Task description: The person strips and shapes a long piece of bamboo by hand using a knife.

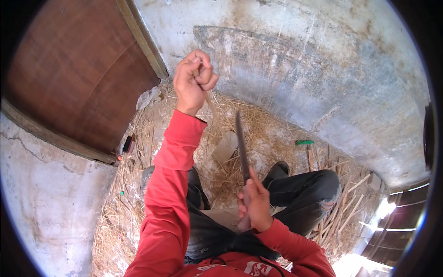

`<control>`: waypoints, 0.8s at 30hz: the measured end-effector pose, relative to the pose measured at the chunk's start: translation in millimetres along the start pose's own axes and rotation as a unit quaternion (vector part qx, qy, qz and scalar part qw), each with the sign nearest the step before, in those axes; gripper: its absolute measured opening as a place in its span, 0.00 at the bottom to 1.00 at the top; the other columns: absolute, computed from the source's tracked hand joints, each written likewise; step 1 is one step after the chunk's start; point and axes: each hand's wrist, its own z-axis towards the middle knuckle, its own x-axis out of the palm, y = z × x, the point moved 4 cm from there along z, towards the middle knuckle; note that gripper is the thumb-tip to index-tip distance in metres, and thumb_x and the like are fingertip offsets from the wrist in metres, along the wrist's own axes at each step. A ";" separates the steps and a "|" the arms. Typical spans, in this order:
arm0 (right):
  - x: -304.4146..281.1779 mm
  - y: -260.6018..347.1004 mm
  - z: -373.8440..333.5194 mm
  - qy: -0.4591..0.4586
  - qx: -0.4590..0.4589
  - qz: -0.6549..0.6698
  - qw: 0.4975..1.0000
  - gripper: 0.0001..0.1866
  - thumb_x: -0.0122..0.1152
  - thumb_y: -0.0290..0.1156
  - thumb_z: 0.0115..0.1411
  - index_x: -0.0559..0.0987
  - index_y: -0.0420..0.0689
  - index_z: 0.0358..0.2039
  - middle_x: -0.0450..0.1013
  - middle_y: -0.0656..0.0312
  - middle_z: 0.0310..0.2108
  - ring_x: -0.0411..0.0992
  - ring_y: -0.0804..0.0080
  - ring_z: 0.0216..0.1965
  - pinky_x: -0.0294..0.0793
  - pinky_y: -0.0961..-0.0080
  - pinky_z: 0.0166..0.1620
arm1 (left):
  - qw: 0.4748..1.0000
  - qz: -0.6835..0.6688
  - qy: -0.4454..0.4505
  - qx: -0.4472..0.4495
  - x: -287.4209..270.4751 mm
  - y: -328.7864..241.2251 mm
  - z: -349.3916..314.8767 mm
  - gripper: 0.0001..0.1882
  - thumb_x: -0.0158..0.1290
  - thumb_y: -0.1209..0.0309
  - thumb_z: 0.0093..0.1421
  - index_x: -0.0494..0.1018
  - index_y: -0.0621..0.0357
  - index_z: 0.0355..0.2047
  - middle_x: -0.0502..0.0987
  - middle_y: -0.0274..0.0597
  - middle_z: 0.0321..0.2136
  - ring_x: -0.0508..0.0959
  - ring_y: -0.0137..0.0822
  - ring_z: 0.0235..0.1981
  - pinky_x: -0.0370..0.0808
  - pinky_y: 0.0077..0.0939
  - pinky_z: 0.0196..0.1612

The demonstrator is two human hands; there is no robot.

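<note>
My left hand [196, 81] is raised in front of the wall, its fingers curled closed. Below its little-finger side hangs a thin tan strip [211, 105], slightly blurred; it seems to run up into the grip. Lower down and to the right, my right hand [256, 203] is wrapped round the handle of a machete [242, 147]. Its long dark blade points up and away from me, apart from the left hand. The handle's lower end sits close to my lap.
Straw and split strips [344, 212] cover the floor around my bent legs. A pale block [226, 147] lies between my feet. A green item [303, 142] is near the wall [295, 69], a dark item [128, 144] by the brown door panel [83, 78].
</note>
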 end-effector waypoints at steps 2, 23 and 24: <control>-3.7 23.4 2.7 -0.003 -0.053 0.042 0.998 0.29 0.44 0.41 0.79 0.54 0.58 0.77 0.68 0.61 0.28 0.63 0.81 0.15 0.67 0.80 0.17 | 1.000 0.008 0.001 0.004 -9.5 -4.9 0.1 0.12 0.41 0.62 0.68 0.66 0.56 0.32 0.49 0.22 0.13 0.43 0.20 0.13 0.44 0.23 0.19; 17.8 100.2 -37.0 0.072 -0.307 0.100 0.944 0.34 0.43 0.47 0.78 0.47 0.56 0.78 0.69 0.59 0.29 0.62 0.79 0.13 0.67 0.78 0.17 | 0.981 -0.068 0.139 -0.114 2.8 -4.3 -2.5 0.15 0.42 0.62 0.63 0.65 0.60 0.24 0.50 0.21 0.11 0.45 0.20 0.10 0.44 0.24 0.16; 20.6 76.9 -35.4 0.067 -0.305 0.091 0.946 0.34 0.43 0.47 0.78 0.46 0.56 0.79 0.69 0.59 0.29 0.62 0.79 0.13 0.67 0.78 0.17 | 0.980 -0.074 0.142 -0.117 3.5 -0.8 -0.4 0.15 0.42 0.62 0.63 0.65 0.60 0.24 0.50 0.22 0.11 0.45 0.20 0.10 0.44 0.24 0.16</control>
